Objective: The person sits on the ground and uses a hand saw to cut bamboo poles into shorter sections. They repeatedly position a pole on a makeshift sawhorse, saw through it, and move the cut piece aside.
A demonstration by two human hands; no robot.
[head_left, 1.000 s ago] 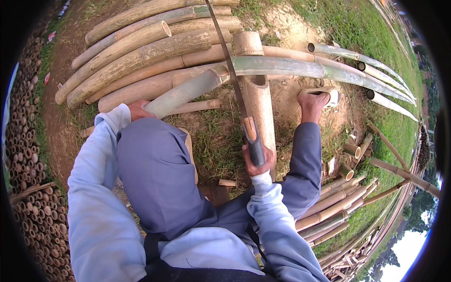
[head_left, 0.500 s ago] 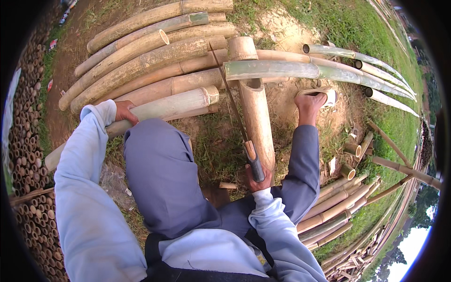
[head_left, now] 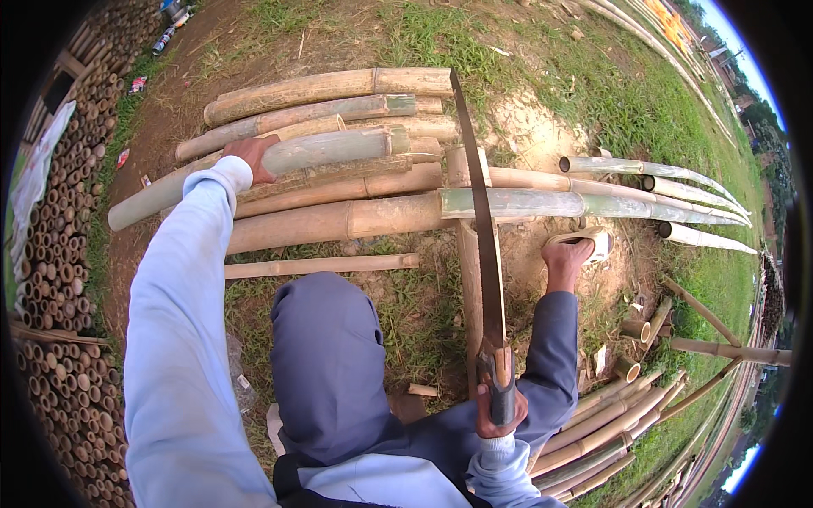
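Note:
My left hand is wrapped over a pale green bamboo length, which lies across the top of other cut lengths on the left. In my right hand, low by my right leg, is the handle of a handsaw. Its long dark blade points away from me and crosses in front of a long green bamboo pole. Under that pole runs a thick bamboo support, partly hidden by the blade. The pole's cut end adjoins a tan bamboo length.
A thin bamboo piece lies on the ground beyond my left knee. Several poles stretch off to the right. Stacked bamboo ends line the far left. More poles and a crossed bamboo frame are at the lower right.
My left hand has carried the pale green bamboo length from beside my knee to farther away, onto the other lengths. The saw has swung more upright, its tip shifting right.

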